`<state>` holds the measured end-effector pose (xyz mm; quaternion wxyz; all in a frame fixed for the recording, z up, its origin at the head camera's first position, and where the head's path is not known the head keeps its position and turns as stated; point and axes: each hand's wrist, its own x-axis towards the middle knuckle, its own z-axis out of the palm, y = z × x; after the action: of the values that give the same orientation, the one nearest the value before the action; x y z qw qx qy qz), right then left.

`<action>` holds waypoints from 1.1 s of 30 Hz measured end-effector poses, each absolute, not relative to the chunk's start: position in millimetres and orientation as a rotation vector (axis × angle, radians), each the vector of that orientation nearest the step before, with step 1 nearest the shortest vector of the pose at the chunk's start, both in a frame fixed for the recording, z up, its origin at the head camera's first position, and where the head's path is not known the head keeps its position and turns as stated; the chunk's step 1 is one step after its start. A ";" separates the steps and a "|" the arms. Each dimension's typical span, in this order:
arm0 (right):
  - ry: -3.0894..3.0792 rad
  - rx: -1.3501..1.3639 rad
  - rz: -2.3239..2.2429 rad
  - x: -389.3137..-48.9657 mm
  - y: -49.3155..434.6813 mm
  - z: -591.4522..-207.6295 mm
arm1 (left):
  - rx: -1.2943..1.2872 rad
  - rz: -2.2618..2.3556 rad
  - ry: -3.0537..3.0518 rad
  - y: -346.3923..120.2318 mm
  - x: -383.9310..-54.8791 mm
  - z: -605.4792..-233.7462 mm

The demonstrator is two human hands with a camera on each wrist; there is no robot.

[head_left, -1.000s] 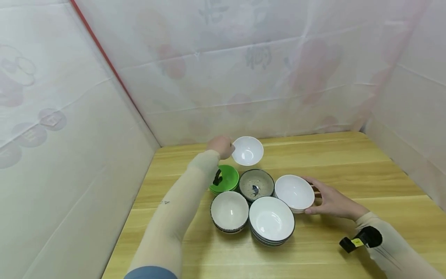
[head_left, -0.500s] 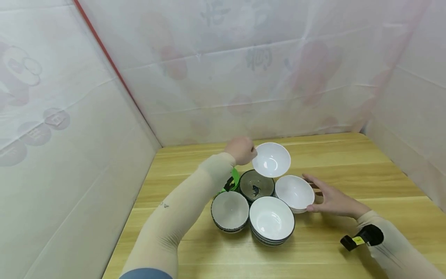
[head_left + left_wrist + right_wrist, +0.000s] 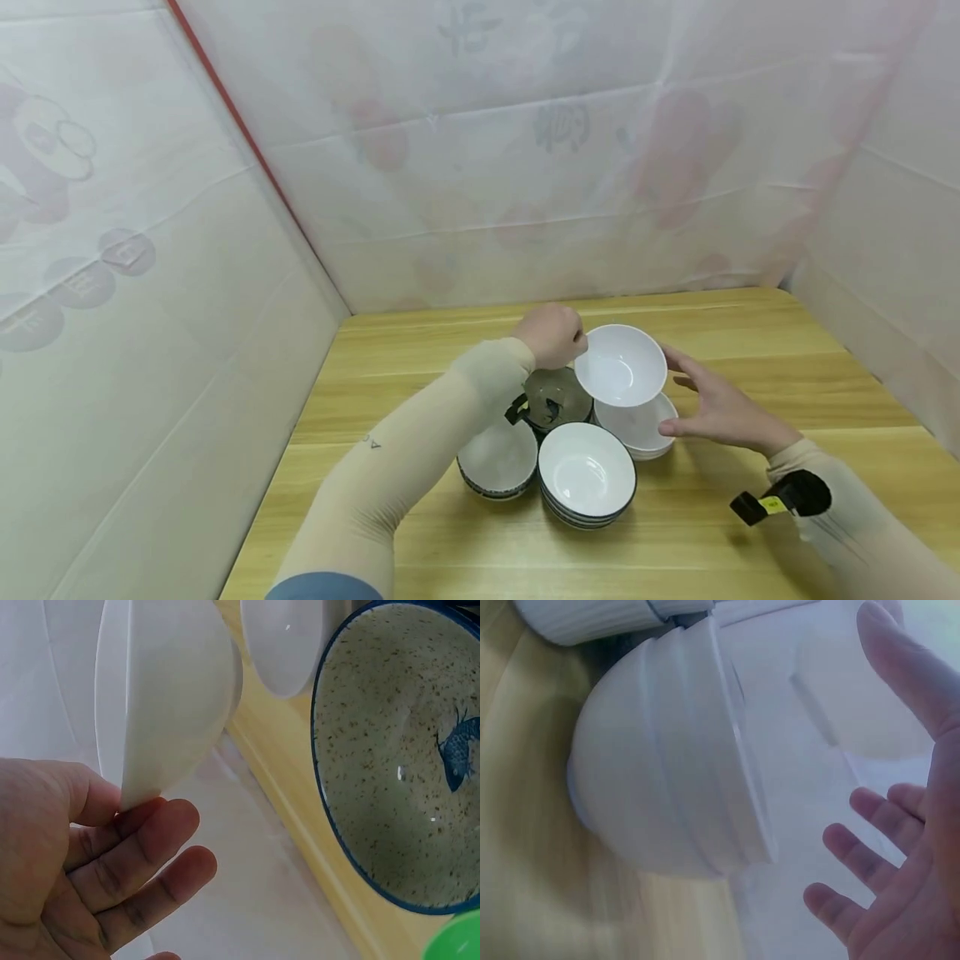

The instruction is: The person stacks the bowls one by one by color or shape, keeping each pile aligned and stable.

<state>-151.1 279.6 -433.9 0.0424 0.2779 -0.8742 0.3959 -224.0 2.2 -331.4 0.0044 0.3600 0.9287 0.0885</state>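
My left hand [image 3: 551,336] pinches the rim of a white bowl [image 3: 621,365] between thumb and fingers. In the left wrist view this bowl [image 3: 176,697] is seen from the side. It hangs over a stack of white bowls [image 3: 645,432], covering the stack's far part in the head view. To the right of that stack, my right hand [image 3: 720,408] is spread with the thumb apart from the fingers, holding nothing. The stacked bowls [image 3: 667,757] show their nested rims in the right wrist view, with the right palm [image 3: 900,900] facing them.
A speckled bowl with a blue fish [image 3: 390,765] stands left of the white stack. Nearer are a stack of black-rimmed white bowls [image 3: 587,471] and a dark-patterned pale bowl [image 3: 497,458]. My left forearm hides the green bowl [image 3: 457,941] in the head view. Fabric walls [image 3: 480,192] enclose the table.
My left hand has carried the white bowl rightward and nearer, from behind the green bowl to over the white stack. My right hand has stayed beside the stack, shifting slightly.
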 end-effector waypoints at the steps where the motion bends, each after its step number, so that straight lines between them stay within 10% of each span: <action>1: -2.669 0.863 1.210 -151.3 278.5 -431.3 | 1.131 0.272 2.909 3.4 -223.9 -332.7; 33: -2.770 1.035 1.105 -146.7 264.4 -414.1 | 1.053 0.230 2.805 30.4 -205.2 -359.8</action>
<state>-146.7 264.4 -414.1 -0.0077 0.3278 -0.8775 0.3500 -205.2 30.4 -359.8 0.0683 0.3498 0.9312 0.0763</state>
